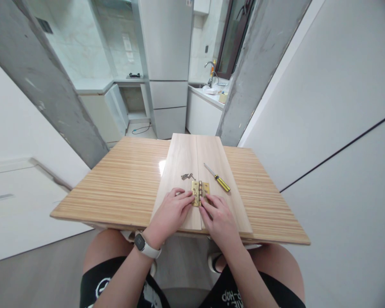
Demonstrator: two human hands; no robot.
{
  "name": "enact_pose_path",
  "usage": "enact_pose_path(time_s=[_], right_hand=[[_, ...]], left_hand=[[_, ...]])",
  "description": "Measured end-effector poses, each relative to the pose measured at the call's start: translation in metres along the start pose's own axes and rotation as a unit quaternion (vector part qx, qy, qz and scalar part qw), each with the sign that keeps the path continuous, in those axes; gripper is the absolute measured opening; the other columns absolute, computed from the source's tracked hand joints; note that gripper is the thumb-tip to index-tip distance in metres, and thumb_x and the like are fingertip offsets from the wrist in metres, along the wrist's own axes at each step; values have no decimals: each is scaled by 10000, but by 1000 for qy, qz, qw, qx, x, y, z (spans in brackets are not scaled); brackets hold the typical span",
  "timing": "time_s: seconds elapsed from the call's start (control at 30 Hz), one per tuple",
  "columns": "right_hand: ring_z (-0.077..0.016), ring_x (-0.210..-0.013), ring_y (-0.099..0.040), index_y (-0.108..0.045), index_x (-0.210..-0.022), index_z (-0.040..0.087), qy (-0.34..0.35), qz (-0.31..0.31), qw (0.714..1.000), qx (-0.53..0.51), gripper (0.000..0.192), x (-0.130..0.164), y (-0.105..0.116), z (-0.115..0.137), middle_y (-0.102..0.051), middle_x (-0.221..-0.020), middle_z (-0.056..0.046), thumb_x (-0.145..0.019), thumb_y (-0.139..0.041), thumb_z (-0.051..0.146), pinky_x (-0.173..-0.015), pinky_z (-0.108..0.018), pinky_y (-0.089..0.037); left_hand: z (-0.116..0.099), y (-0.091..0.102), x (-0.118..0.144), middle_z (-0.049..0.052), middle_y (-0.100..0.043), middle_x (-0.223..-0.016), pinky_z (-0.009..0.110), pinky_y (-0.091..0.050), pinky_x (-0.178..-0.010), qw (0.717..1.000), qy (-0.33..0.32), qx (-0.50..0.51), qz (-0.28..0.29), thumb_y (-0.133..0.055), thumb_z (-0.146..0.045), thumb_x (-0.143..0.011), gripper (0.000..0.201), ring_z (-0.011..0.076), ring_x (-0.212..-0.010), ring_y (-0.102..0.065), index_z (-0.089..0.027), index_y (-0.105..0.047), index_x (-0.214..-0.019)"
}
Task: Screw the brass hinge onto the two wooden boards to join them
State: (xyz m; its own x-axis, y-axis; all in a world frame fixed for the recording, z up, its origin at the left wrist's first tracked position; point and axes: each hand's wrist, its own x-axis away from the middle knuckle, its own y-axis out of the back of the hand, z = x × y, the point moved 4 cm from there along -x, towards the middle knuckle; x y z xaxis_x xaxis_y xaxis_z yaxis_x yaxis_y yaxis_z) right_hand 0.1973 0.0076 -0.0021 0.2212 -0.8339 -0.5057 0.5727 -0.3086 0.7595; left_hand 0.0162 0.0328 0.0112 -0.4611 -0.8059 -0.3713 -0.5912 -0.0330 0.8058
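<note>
A brass butt hinge (196,188) lies opened flat across the seam between two pale wooden boards (182,149). My left hand (172,208), with a watch on its wrist, has its fingertips closed on the hinge's left leaf. From the other side, the fingers of my right hand (220,216) are closed on the right leaf and the lower end of the knuckle, hiding part of the leaf. Just beyond the hinge, to the left, is a small heap of screws (188,176). A yellow-and-black screwdriver (222,182) rests on the right board, its tip pointing away from me.
The boards lie on a wood-grain table (131,179), with my knees under its near edge. Behind it stand a fridge (168,55), a counter with a faucet (209,72), and an open cabinet (133,100). White panels flank both sides.
</note>
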Motion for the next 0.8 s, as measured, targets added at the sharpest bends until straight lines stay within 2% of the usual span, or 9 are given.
enact_pose_path(time_s=[0.23,0.33,0.43,0.5,0.63,0.7,0.8], right_hand=[[-304,-1208,-623,-764,-1282,209,-6,-6,1000,-17,311,0,-1,0,-717,-1280,-154,-1034,-582,254,-1060,-528,-582],[-316,-1247,-627,-697,-1382,211,-15,0,999,-31,380,1,5,-2,-716,-1309,-156,-1022,-604,289,-1083,-554,-566],[-335,-1321,-607,-636,-1449,195,-27,22,999,-14,492,5,17,-7,-679,-1392,-169,-992,-658,373,-1126,-568,-534],[-357,-1369,-581,-616,-1467,180,-30,45,998,14,596,11,24,-12,-644,-1453,-179,-947,-712,455,-1152,-579,-513],[-396,-1433,-539,-568,-1515,143,-13,69,996,60,810,28,30,-21,-590,-1530,-209,-861,-774,575,-1173,-604,-486],[-415,-1452,-521,-552,-1534,138,4,71,995,76,873,35,27,-23,-559,-1563,-225,-836,-784,609,-1177,-626,-473],[-432,-1463,-509,-534,-1552,126,20,66,994,90,901,39,21,-21,-526,-1587,-243,-834,-783,610,-1176,-651,-460]], left_hand=[[-1,1,-1,51,-728,-1362,514,-564,-1063,1000,-1,7,-8,-580,-190,-1037,321,274,-1250,-588,-268,-721,-1315],[-2,5,-1,71,-726,-1355,510,-557,-1086,1000,-6,11,-11,-583,-175,-1026,332,270,-1270,-600,-257,-710,-1322],[-4,10,2,106,-701,-1391,523,-533,-1127,1000,-12,6,1,-649,-256,-1001,343,289,-1324,-599,-242,-693,-1341],[-6,12,7,132,-650,-1468,547,-506,-1159,1000,-12,-3,20,-730,-391,-950,490,319,-1385,-576,-240,-648,-1408],[-6,12,19,176,-509,-1616,564,-435,-1231,998,-9,-14,55,-837,-632,-780,954,368,-1510,-468,-213,-490,-1564],[-6,10,23,185,-470,-1644,567,-413,-1247,998,-10,-17,56,-838,-652,-764,1019,370,-1539,-430,-204,-448,-1592],[-5,6,26,188,-445,-1659,574,-399,-1256,998,-17,-17,54,-818,-637,-796,1007,361,-1553,-414,-214,-410,-1614]])
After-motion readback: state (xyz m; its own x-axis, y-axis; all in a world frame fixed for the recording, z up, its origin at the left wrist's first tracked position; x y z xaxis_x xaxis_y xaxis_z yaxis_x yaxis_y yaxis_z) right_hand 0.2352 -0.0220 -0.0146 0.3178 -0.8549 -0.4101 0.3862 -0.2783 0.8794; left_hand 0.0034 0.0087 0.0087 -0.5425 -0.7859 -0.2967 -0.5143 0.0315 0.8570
